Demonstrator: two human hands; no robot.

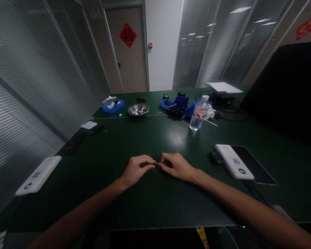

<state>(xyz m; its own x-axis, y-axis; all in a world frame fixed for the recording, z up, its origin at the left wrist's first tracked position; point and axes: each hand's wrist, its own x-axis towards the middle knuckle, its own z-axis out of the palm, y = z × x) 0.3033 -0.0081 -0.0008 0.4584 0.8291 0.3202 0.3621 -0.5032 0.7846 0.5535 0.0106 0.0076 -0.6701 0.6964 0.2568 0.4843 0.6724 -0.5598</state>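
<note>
Both hands meet over the dark green table (pixel 134 140), near its front middle. My left hand (pixel 137 168) pinches a small dark piece (pixel 156 165) between thumb and fingertips. From the other side my right hand (pixel 176 166) is closed, its thumb and forefinger pressed at the same piece. A bit of light or shiny edge shows on it between the fingertips. The piece is too small and too dark to name, and the fingers cover most of it.
A white power bank (pixel 233 162) lies on a dark tablet (pixel 259 167) at right, beside a black mouse (pixel 216 157). Another white power bank (pixel 38 175) is at left. Farther back stand a water bottle (pixel 199 114), a metal bowl (pixel 138 110) and a blue tray (pixel 113 106). A black monitor (pixel 287 93) looms right.
</note>
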